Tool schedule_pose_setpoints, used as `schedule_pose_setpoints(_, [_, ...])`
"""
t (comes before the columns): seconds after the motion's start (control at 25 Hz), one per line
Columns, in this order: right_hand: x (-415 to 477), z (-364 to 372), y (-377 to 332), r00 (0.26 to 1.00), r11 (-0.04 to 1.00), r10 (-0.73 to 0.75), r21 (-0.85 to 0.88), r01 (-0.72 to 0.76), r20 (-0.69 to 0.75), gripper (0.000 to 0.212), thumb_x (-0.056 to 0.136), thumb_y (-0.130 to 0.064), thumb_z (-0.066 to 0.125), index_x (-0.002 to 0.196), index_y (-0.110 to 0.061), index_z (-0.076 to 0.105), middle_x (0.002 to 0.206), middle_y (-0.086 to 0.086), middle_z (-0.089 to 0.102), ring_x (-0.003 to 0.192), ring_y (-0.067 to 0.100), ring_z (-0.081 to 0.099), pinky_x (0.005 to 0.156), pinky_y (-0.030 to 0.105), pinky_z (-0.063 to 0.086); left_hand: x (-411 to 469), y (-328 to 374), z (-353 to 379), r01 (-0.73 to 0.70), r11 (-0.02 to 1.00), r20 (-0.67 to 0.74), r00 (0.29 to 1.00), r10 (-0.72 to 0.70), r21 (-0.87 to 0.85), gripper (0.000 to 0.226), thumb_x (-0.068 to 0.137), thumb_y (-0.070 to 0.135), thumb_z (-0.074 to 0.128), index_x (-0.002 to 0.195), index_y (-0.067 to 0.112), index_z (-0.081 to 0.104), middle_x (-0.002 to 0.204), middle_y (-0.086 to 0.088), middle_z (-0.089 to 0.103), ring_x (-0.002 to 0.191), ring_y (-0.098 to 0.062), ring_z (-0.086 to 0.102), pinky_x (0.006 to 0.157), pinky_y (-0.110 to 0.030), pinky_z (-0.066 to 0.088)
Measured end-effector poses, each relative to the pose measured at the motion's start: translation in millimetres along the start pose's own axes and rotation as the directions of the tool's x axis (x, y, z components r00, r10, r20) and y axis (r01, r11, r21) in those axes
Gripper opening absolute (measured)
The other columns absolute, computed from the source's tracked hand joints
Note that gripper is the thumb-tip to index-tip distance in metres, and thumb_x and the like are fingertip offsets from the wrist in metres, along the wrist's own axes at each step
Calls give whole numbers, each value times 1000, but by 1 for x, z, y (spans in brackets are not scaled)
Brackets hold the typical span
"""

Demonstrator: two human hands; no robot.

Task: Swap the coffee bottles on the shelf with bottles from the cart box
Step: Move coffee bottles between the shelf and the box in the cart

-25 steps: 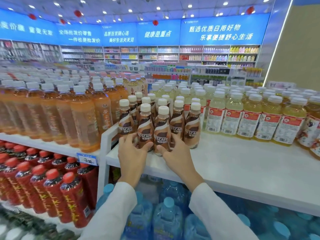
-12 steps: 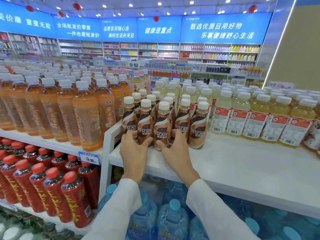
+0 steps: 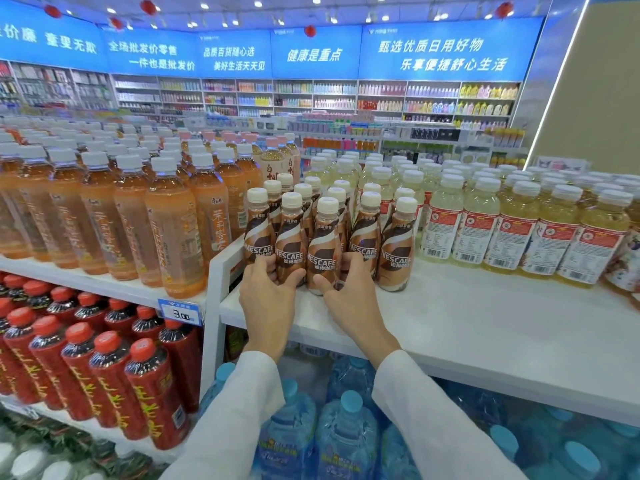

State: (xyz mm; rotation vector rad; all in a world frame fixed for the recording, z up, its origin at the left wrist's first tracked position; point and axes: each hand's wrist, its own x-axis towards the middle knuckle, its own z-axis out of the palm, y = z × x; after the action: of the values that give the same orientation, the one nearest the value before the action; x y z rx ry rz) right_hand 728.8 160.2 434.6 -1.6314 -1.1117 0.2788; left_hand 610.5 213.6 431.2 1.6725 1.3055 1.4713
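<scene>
Several brown Nescafe coffee bottles [image 3: 396, 244] with cream caps stand in a tight cluster at the left end of the white shelf [image 3: 485, 327]. My left hand [image 3: 266, 299] grips the base of a front coffee bottle [image 3: 290, 247], thumb on its right side and fingers curled round its left. My right hand [image 3: 349, 303] grips the neighbouring front coffee bottle [image 3: 323, 251], thumb on its front and fingers wrapped behind its right side. Both bottles stand upright on the shelf. No cart or box is in view.
Orange tea bottles [image 3: 173, 230] fill the lower shelf to the left. Pale yellow drink bottles [image 3: 512, 233] stand right of the coffee. Red-capped bottles [image 3: 104, 375] and a 3.00 price tag [image 3: 180, 311] sit below left; large blue water jugs [image 3: 346, 438] sit under the shelf.
Both hands have closed in around the two front coffee bottles. The view has shifted slightly, and the bottles stay on the shelf.
</scene>
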Motion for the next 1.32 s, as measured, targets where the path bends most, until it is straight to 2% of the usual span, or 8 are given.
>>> schedule_pose_setpoints(0.2, [-1,0,0,1000,1000,-3,-1,3,6,48,89,-32,72,125,-26,42,127,-1,53,116,15,53,102,39,49,0,-1,0,4,1000,4,1000,-4,-7,50,82,35,82,125,20,59,120,-1,64,109,-17,62,97,-33,53])
schedule_pose_setpoints(0.44, [-1,-1,-2,1000,1000,0,-22,1,13,51,91,-30,71,131,-23,40,134,0,50,121,15,51,101,30,46,1,-1,1,-4,1000,11,1000,4,-13,50,83,33,82,126,18,59,119,-2,65,108,-16,62,91,-24,48])
schedule_pose_setpoints(0.56, [0,0,0,1000,1000,-3,-19,3,15,51,91,-30,70,131,-23,39,135,1,50,122,17,51,104,36,48,2,-4,3,0,1000,6,1000,-1,12,49,83,36,81,123,19,60,117,-2,66,105,-16,63,88,-24,46])
schedule_pose_setpoints(0.8, [2,3,3,1000,1000,13,-16,-13,16,54,91,-31,70,135,-22,39,137,2,49,124,18,51,106,39,48,3,-9,5,-29,998,6,1000,29,63,51,84,39,79,126,20,58,120,-2,65,110,-18,61,97,-34,52])
schedule_pose_setpoints(0.96, [-11,-12,-3,999,999,40,-7,-40,26,72,90,-40,70,147,-15,36,149,3,43,133,19,46,111,40,42,-7,-8,-5,-40,996,69,997,35,85,51,87,40,76,130,19,57,123,-1,63,114,-19,59,102,-42,50])
schedule_pose_setpoints(1.08, [-51,-29,-8,997,994,-54,-96,59,57,57,94,-38,64,143,-19,42,143,-4,47,128,14,48,108,35,41,-38,-9,-32,-67,995,110,992,58,79,44,92,38,69,130,20,58,123,6,60,117,-17,57,104,-39,47])
schedule_pose_setpoints(1.24, [-122,-44,-6,952,967,-229,-64,247,203,37,99,-38,57,135,-30,49,131,-20,50,118,-11,44,100,10,34,-108,-23,-83,-63,983,56,997,54,173,44,94,41,65,135,25,59,128,16,59,121,-3,52,105,-26,42])
schedule_pose_setpoints(1.32, [-155,-40,1,922,960,-265,-12,279,282,34,99,-40,56,132,-34,52,131,-23,50,121,-10,45,103,15,35,-148,-40,-112,-30,972,31,999,23,234,43,94,47,63,132,29,60,126,20,60,119,-1,53,104,-26,43])
